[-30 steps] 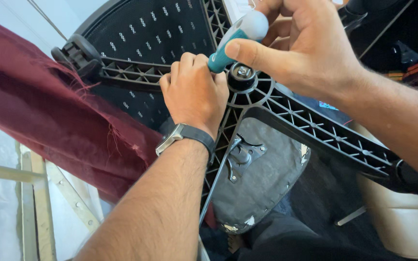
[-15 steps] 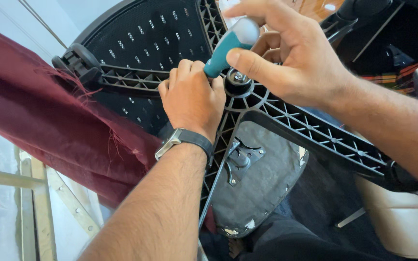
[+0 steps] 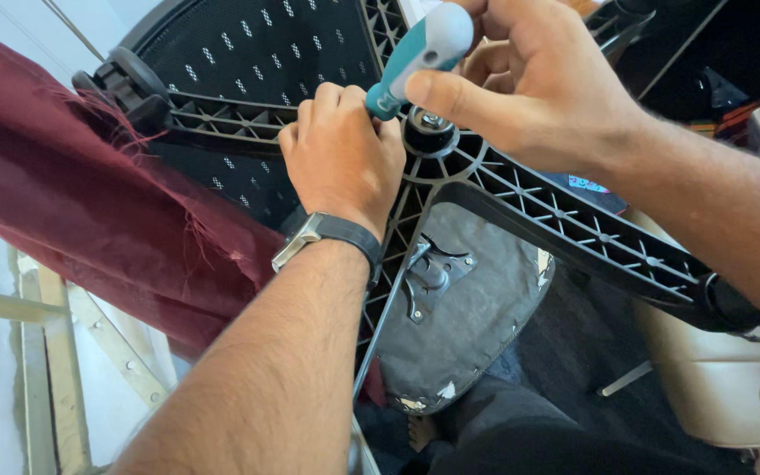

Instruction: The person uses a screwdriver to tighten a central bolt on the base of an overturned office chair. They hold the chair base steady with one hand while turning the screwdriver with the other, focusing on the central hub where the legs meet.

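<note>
Since the earlier frames, the screwdriver [image 3: 417, 54] is seen tilted further, its white cap raised toward 1 o'clock, and the view has shifted slightly so that the hub [image 3: 430, 134] sits lower in the frame; both hands are kept at the same spot.

The screwdriver is gripped by the right hand [image 3: 529, 88], whose fingers are clamped round the smooth teal-and-white handle, the thumb laid along it. The handle is angled down toward 7 o'clock, its lower end hidden behind the left hand [image 3: 340, 149]. The left hand is closed into a loose fist just at 9 o'clock of the hub, its fingers curled together; what is pinched inside cannot be told. A dark-strapped wristwatch [image 3: 327, 236] with a metal case is worn on the left wrist.

The hub is a round black plastic socket with a shiny metal part at its centre, from which the ribbed, lattice-moulded arms of the star-shaped chair base [image 3: 573, 220] are spread. A black caster [image 3: 120, 79] is fitted at the arm's end at 10 o'clock. Behind the base, perforated black mesh [image 3: 248, 44] is seen. At 6 o'clock of the hub lies a rounded grey seat underside [image 3: 477, 325], worn and chipped at its edge, with a metal bracket. Frayed maroon cloth [image 3: 90, 220] is draped at 8 o'clock.
</note>
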